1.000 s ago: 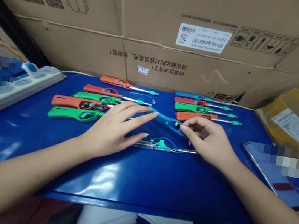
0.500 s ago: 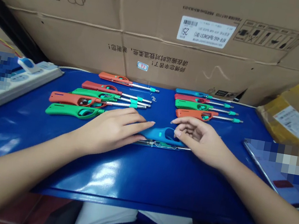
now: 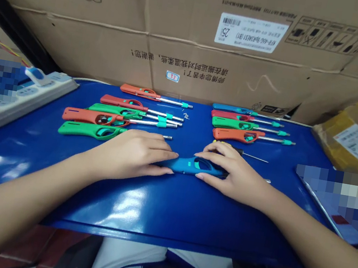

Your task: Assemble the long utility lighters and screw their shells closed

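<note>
A blue long-necked lighter (image 3: 182, 164) lies across the blue table between my hands. My left hand (image 3: 141, 153) has its fingers closed on the handle end. At the trigger end, my right hand (image 3: 236, 171) grips it between thumb and fingers; the metal neck runs under that hand and its tip shows at the right. The two halves of the blue casing look pressed together. Just behind my right hand lies a screwdriver (image 3: 247, 154) with a dark and yellow handle, partly covered by the fingers. A green lighter (image 3: 92, 131) lies just beyond my left hand.
Several orange, red and green lighters (image 3: 99, 117) lie at the left, with another group (image 3: 237, 135) at the back right. Tiny screws (image 3: 186, 115) sit between them. A power strip (image 3: 28, 92), cardboard box (image 3: 182, 29), yellow-taped parcel (image 3: 354, 131) and a phone-like slab (image 3: 327, 209) border the table.
The blue casing half has come down over the inner parts, which are now covered. My right hand has moved onto the trigger end and closed around it. The screwdriver has come into view.
</note>
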{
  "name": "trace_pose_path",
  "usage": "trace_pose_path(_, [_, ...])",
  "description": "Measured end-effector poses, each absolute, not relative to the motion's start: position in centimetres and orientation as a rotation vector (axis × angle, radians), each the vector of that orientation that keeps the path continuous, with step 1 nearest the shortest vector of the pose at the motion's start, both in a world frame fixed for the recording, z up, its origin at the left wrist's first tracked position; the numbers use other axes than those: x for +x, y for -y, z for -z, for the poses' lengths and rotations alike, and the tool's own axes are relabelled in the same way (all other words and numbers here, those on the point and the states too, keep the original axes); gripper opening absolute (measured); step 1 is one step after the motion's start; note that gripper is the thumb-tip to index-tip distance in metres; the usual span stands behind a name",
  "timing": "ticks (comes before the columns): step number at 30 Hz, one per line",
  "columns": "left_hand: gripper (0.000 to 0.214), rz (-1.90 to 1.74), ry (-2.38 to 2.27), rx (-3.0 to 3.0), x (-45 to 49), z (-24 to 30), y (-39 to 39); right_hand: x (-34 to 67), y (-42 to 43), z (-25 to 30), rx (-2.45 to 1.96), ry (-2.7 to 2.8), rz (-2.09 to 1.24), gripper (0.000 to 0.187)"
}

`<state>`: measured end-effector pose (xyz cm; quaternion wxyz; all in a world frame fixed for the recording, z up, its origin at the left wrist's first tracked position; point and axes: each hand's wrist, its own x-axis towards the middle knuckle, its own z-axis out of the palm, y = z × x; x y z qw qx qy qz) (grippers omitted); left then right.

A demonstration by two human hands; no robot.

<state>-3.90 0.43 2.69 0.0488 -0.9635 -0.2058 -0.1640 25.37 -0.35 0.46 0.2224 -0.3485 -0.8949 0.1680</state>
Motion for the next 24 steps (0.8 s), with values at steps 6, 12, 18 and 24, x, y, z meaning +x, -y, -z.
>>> trace_pose_path(6, [0.030,0.435,0.723,-2.997,-3.61,-2.36,-0.34,25.20,0.30,-0.28,-0.985,2.479,-0.496,0.035])
trace_pose_path(12, [0.031,0.475,0.772,-3.032,-3.44,-2.35,-0.14,25.37,0.48,-0.44,-0.991,2.481,-0.492,0.033])
trace_pose_path(18, [0.029,0.457,0.781,-3.041,-3.38,-2.44,-0.04,25.45,0.49,-0.60,-0.995,2.506,-0.489,0.031])
trace_pose_path(24, [0.027,0.513,0.946,-3.102,-3.28,-1.92,-0.22,25.34,0.22,-0.29,-0.995,2.467,-0.576,0.038])
